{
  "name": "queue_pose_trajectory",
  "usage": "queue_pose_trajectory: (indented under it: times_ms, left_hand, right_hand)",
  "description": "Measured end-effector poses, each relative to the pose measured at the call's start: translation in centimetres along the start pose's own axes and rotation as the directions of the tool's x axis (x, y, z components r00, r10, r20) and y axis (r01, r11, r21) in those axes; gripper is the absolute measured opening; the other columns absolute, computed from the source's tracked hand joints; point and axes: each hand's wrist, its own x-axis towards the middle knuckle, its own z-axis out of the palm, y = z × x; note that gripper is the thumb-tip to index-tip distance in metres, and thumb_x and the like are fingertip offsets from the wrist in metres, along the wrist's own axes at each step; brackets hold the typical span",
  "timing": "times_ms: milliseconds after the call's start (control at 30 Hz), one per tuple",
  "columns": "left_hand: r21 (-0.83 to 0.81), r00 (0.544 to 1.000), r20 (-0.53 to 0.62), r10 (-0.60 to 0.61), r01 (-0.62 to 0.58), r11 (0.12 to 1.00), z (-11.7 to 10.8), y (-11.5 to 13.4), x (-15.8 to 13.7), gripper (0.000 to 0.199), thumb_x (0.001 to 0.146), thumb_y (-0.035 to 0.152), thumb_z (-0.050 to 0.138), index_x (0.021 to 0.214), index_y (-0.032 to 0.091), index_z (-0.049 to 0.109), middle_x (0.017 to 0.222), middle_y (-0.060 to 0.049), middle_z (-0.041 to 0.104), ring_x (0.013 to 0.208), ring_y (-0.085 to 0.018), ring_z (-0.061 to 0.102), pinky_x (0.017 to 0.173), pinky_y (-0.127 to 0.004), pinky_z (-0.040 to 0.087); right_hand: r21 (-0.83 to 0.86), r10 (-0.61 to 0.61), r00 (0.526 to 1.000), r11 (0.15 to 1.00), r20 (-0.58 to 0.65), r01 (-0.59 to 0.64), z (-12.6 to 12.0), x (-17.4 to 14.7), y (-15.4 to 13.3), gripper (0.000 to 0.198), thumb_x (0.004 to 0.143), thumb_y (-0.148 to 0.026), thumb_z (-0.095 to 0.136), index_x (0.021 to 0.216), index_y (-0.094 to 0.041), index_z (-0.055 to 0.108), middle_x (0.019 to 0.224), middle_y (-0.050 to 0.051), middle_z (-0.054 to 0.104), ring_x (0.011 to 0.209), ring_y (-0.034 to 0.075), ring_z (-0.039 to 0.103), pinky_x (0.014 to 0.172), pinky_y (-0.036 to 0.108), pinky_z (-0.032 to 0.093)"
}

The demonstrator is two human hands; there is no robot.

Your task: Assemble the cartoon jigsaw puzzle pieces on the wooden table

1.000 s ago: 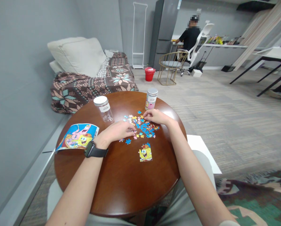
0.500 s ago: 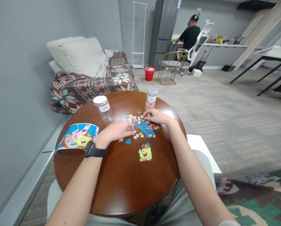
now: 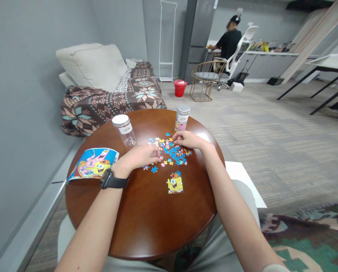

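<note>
A pile of loose jigsaw pieces, mostly blue, lies at the middle of a round brown table. My left hand, with a black watch on the wrist, rests palm down at the pile's left edge, fingertips on the pieces. My right hand lies on the pile's far right side, fingers curled onto pieces. Whether either hand pinches a piece is hidden. A small joined section with a yellow cartoon figure lies nearer to me.
A clear jar with a white lid and a second jar with a printed label stand at the table's far side. A printed cartoon picture lies at the left. Behind are a sofa, a red bucket, and a seated person.
My left hand has drawn slightly back to the left along the pile's edge. The right hand has barely moved.
</note>
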Motion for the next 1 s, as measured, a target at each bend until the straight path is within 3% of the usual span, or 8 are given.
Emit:
queue_pose_trajectory:
  times_ms: [333,500,600,767,867,1000]
  left_hand:
    - [0.027,0.999,-0.034,0.000,0.001,1.000,0.1,0.4,-0.1,0.025,0.087,0.039,0.053,0.096,0.022,0.068,0.079,-0.001,0.069,0.069,-0.016,0.060,0.060,-0.024,0.035]
    - [0.034,0.992,-0.054,0.117,-0.116,0.993,0.8,1.3,0.1,0.030,0.091,0.038,0.047,0.113,0.030,0.065,0.081,0.002,0.071,0.072,-0.015,0.063,0.064,-0.022,0.039]
    - [0.111,0.980,-0.077,0.181,-0.172,0.979,1.6,2.0,0.4,0.033,0.095,0.039,0.042,0.122,0.036,0.061,0.083,0.003,0.071,0.074,-0.015,0.064,0.066,-0.023,0.042]
    - [0.275,0.937,-0.197,0.289,-0.230,0.934,3.1,3.3,1.3,0.031,0.095,0.033,0.043,0.118,0.029,0.064,0.099,-0.003,0.068,0.094,-0.018,0.063,0.075,-0.025,0.045]
    - [0.320,0.924,-0.168,0.343,-0.278,0.906,3.8,3.7,1.7,0.032,0.096,0.036,0.042,0.119,0.028,0.062,0.100,-0.004,0.064,0.094,-0.018,0.062,0.072,-0.024,0.047]
    - [0.311,0.936,-0.129,0.327,-0.275,0.910,3.9,3.8,1.7,0.030,0.096,0.036,0.041,0.114,0.027,0.063,0.098,-0.003,0.063,0.092,-0.017,0.062,0.073,-0.025,0.048]
  right_hand:
    - [-0.018,0.008,1.000,1.000,0.004,-0.008,0.0,0.1,-0.1,0.020,0.083,-0.018,0.062,0.101,-0.012,0.067,0.074,0.000,0.065,0.064,0.008,0.055,0.063,0.019,0.042]
    - [-0.001,-0.017,1.000,1.000,0.003,0.017,-0.3,-0.5,-0.5,0.009,0.082,-0.017,0.062,0.089,-0.013,0.066,0.074,0.001,0.068,0.063,0.009,0.060,0.061,0.017,0.044]
    - [0.079,0.062,0.994,0.994,0.095,-0.069,-0.6,-1.0,-0.7,0.009,0.086,-0.022,0.057,0.083,-0.014,0.061,0.060,0.000,0.066,0.048,0.010,0.060,0.049,0.018,0.044]
    - [0.135,0.140,0.983,0.979,0.120,-0.156,-0.9,-1.4,-1.0,0.019,0.091,-0.028,0.050,0.076,-0.017,0.052,0.049,0.000,0.063,0.040,0.014,0.060,0.037,0.019,0.039]
    - [0.147,0.137,0.981,0.977,0.135,-0.156,-0.9,-1.3,-1.1,0.021,0.092,-0.028,0.049,0.074,-0.018,0.049,0.049,0.000,0.064,0.040,0.014,0.060,0.037,0.019,0.041]
    - [0.160,0.134,0.978,0.974,0.162,-0.160,-0.6,-1.2,-1.0,0.022,0.093,-0.030,0.049,0.075,-0.018,0.048,0.050,0.001,0.065,0.039,0.013,0.060,0.038,0.019,0.043]
